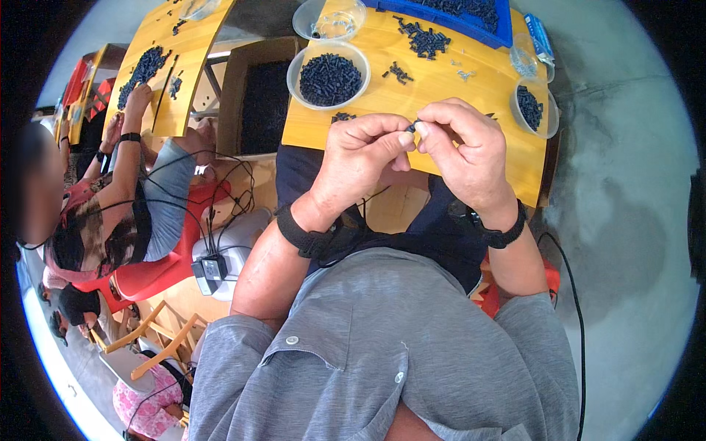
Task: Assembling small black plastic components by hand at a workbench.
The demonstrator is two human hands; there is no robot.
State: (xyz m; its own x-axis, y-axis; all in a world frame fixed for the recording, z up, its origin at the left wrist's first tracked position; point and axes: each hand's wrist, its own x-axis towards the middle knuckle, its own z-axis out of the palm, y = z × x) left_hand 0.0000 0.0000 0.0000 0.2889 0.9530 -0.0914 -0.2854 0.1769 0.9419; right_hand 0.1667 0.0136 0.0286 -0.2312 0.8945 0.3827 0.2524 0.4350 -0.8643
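My left hand [362, 156] and my right hand [468, 153] meet above the near edge of the yellow table [456, 81]. Between their fingertips is a small black cylindrical piece [412, 127], pinched from both sides; its details are mostly covered by my fingers. Just beyond the left hand stands a clear round bowl [292, 85] full of similar black pieces [330, 79]. A few more black pieces [343, 117] lie on the tabletop beside the left hand. Farther off are a small cluster [398, 73] and a bigger loose pile [424, 40].
A blue tray [503, 32] of black pieces sits at the back. Clear tubs stand at the back left [312, 10] and right edge [548, 122]. Left of the table is a cardboard box [229, 110]. A co-worker's hand [139, 98] works at another table; cables [220, 213] hang between.
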